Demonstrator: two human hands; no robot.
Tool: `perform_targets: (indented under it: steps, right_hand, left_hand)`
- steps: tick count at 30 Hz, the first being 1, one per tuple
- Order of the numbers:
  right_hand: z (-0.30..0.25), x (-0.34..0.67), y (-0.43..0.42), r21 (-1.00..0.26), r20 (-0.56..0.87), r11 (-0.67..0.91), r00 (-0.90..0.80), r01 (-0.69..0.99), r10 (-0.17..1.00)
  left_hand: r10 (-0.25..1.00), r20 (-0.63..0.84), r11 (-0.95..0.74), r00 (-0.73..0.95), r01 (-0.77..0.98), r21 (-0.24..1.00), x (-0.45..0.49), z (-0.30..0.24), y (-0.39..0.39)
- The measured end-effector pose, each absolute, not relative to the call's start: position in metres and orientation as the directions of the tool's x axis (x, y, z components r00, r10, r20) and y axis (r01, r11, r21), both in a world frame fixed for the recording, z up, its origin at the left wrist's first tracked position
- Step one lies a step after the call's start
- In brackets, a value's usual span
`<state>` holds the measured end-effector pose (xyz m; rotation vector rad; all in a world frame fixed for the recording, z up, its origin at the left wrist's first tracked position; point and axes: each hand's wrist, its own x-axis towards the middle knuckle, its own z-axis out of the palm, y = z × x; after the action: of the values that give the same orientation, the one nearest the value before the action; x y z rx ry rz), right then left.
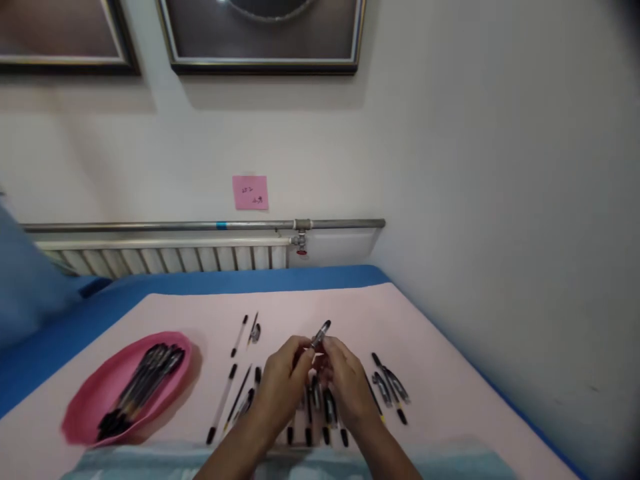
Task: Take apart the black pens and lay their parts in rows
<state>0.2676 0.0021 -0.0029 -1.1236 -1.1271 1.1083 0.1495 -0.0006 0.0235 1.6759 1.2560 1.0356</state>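
Note:
My left hand (284, 380) and my right hand (346, 379) meet over the middle of the table, fingers closed around one pen (321, 333). Its clear end with a dark tip sticks up between them; the fingers hide the rest. Below and between my hands lie several loose pen parts (309, 427), partly covered by them. To the left are clear barrels with black ends (222, 403), thin dark refills (242, 393) and a clear cap (255, 333). Right of my right hand, more clear caps (382, 389) lie beside a black-ended barrel (390, 387).
A pink basket (83, 407) holding a bundle of dark pens (143, 387) stands at the left on the pink table cover (440, 373). Blue cloth (280, 279) borders it. A radiator (170, 259) and pipe run behind; a wall rises at the right. Someone's blue sleeve (30, 273) shows at far left.

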Motion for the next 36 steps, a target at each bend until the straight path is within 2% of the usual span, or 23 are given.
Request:
perform_targets:
  steps: [2,5,9,13,16,23,27,31,34,36]
  right_hand:
    - [-0.008,0.27,0.006,-0.978,0.1,0.125,0.147,-0.169,0.984]
    - [-0.013,0.271,0.009,-0.962,0.081,0.129,0.201,-0.241,0.976]
    - [-0.015,0.267,0.011,-0.97,0.014,0.067,0.222,-0.234,0.975]
    - [-0.016,0.265,0.014,-0.981,-0.026,0.02,0.234,-0.192,0.972]
    - [-0.018,0.264,0.016,-0.975,-0.062,-0.014,0.213,-0.22,0.975]
    - [-0.021,0.264,0.016,-0.959,-0.078,-0.011,0.228,-0.284,0.971]
    - [-0.022,0.271,0.018,-0.947,-0.074,0.031,0.311,-0.32,0.948]
    - [-0.02,0.264,0.014,-0.9,-0.149,0.005,0.319,-0.436,0.936]
    - [-0.019,0.248,0.006,-0.917,-0.188,-0.091,0.219,-0.388,0.958]
    - [-0.02,0.239,0.002,-0.935,-0.19,-0.111,0.212,-0.336,0.959]
  left_hand:
    - [0.973,0.132,-0.181,0.187,0.273,0.945,0.157,0.013,-0.003]
    - [0.975,0.106,-0.16,0.198,0.284,0.945,0.156,-0.001,-0.004]
    - [0.978,0.056,-0.119,0.201,0.318,0.941,0.15,-0.015,-0.005]
    - [0.973,0.052,-0.117,0.227,0.282,0.952,0.146,-0.022,-0.004]
    - [0.974,0.029,-0.089,0.226,0.262,0.961,0.143,-0.023,-0.002]
    - [0.968,-0.139,0.125,0.208,0.077,0.989,0.148,-0.028,-0.005]
    - [0.927,-0.274,0.298,0.257,-0.057,0.953,0.158,-0.033,-0.014]
    - [0.954,-0.236,0.256,0.184,-0.099,0.961,0.159,-0.035,-0.016]
    - [0.975,-0.179,0.196,0.135,-0.123,0.973,0.157,-0.033,-0.014]
    - [0.983,-0.145,0.158,0.112,-0.113,0.981,0.158,-0.029,-0.015]
